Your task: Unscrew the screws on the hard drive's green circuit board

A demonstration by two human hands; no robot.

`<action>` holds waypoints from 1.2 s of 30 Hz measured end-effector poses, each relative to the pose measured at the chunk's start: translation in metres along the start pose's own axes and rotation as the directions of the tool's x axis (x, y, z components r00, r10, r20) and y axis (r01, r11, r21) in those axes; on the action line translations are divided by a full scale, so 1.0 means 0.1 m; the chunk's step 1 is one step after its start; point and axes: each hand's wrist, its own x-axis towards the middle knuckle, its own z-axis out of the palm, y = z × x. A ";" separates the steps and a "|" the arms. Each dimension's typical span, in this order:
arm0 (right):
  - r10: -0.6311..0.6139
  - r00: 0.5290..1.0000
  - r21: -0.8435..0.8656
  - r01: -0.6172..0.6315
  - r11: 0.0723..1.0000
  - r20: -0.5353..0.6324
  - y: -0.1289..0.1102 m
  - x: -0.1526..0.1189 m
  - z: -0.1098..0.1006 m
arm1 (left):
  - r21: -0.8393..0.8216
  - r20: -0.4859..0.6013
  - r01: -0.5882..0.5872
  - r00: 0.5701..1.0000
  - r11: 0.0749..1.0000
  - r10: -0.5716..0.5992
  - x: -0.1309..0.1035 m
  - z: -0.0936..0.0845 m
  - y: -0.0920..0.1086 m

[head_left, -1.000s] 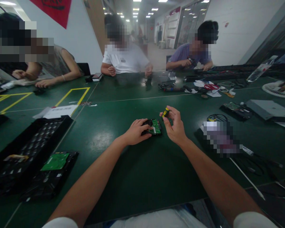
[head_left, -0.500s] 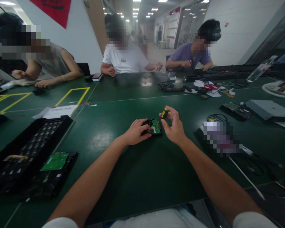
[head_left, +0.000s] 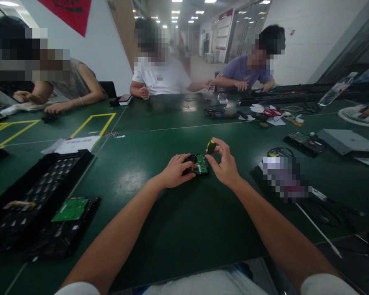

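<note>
A small black device with a green circuit board (head_left: 202, 164) lies on the dark green table, in the middle of the head view. My left hand (head_left: 178, 170) rests over its left part, fingers spread on it and partly hiding it. Beyond the board's right edge, my right hand (head_left: 224, 162) pinches a yellow and black screwdriver handle (head_left: 211, 146) between thumb and fingers. The handle is tilted over the board's upper right corner; its tip is too small to make out.
At the left lie a long black tray (head_left: 46, 188) and a black unit with a green board (head_left: 70, 209). Rightward are a grey metal box (head_left: 347, 141), another drive (head_left: 306, 143), cables and a bottle (head_left: 338, 89). Three people sit across the table (head_left: 141, 135).
My right hand has turned the screwdriver handle slightly and shifted it a little left. My left hand stays on the device. Across the table, a person's hand has moved slightly right.
</note>
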 end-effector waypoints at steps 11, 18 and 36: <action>-0.028 0.999 0.023 0.028 0.999 0.021 -0.06 -0.01 -0.01 | 0.018 0.004 -0.016 1.000 1.000 0.016 0.01 -0.01 0.01; -0.056 0.998 -0.066 0.056 0.996 0.001 -0.06 -0.01 -0.01 | 0.010 -0.004 -0.016 1.000 1.000 0.016 0.00 -0.01 0.01; -0.089 0.995 -0.136 0.081 0.987 -0.052 -0.07 0.00 -0.01 | 0.010 -0.003 -0.012 1.000 1.000 0.012 0.01 -0.01 0.02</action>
